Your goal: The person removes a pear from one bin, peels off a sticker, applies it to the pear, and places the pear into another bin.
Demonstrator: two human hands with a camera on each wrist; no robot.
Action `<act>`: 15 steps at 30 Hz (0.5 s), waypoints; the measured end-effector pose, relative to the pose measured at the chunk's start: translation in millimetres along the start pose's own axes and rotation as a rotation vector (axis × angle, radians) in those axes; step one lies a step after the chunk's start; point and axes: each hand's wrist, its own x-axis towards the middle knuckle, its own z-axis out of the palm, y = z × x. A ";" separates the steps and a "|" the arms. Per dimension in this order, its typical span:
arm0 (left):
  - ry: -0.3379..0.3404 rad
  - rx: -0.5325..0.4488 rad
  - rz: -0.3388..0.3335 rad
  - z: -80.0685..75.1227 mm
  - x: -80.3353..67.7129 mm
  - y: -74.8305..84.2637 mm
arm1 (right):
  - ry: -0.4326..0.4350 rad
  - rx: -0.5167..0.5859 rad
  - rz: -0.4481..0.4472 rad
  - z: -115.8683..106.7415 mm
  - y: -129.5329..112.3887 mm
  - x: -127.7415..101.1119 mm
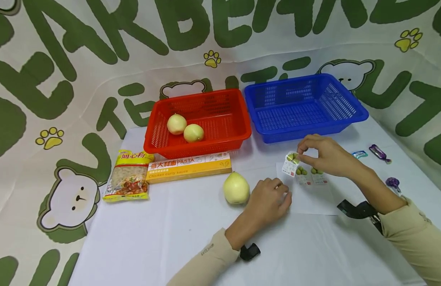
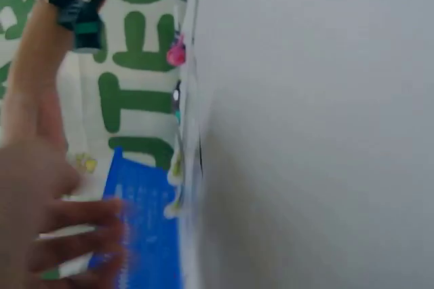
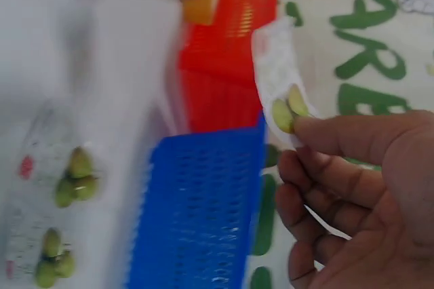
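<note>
My right hand [image 1: 300, 155] pinches a small white sachet [image 1: 291, 161] printed with green olives and holds it just above the table, in front of the blue basket [image 1: 356, 107]. In the right wrist view the sachet [image 3: 278, 79] hangs from my thumb and fingertips [image 3: 325, 133]. Two more olive sachets [image 1: 302, 174] [image 1: 318, 176] lie flat on the white table below that hand. My left hand [image 1: 283, 194] rests on the table with loosely curled fingers and holds nothing, right beside a pale yellow pear [image 1: 236, 188].
A red basket [image 1: 199, 95] at the back holds two round pale fruits [image 1: 176, 124] [image 1: 193, 133]. In front of it lie a yellow pasta box [image 1: 189, 167] and a macaroni bag [image 1: 128, 175]. Small wrapped sweets [image 1: 379, 153] [image 1: 393, 183] lie at the right edge.
</note>
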 end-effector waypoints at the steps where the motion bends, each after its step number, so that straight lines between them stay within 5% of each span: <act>1: 0.060 -0.074 -0.048 -6.7 -1.0 0.0 | -0.005 -0.006 -0.024 -0.7 -4.0 0.1; 4: 0.204 -0.320 -0.208 -32.4 -2.3 -2.9 | -0.022 -0.012 -0.094 -0.2 -16.9 1.0; 7: 0.243 -0.493 -0.326 -53.9 0.1 -11.7 | -0.048 0.013 -0.134 1.6 -30.8 3.4; 11: 0.221 -0.588 -0.373 -66.8 1.2 -25.0 | -0.061 0.051 -0.141 4.9 -47.7 10.1; 15: 0.275 -0.679 -0.432 -71.8 -6.1 -37.8 | -0.003 0.122 -0.070 15.7 -58.6 16.7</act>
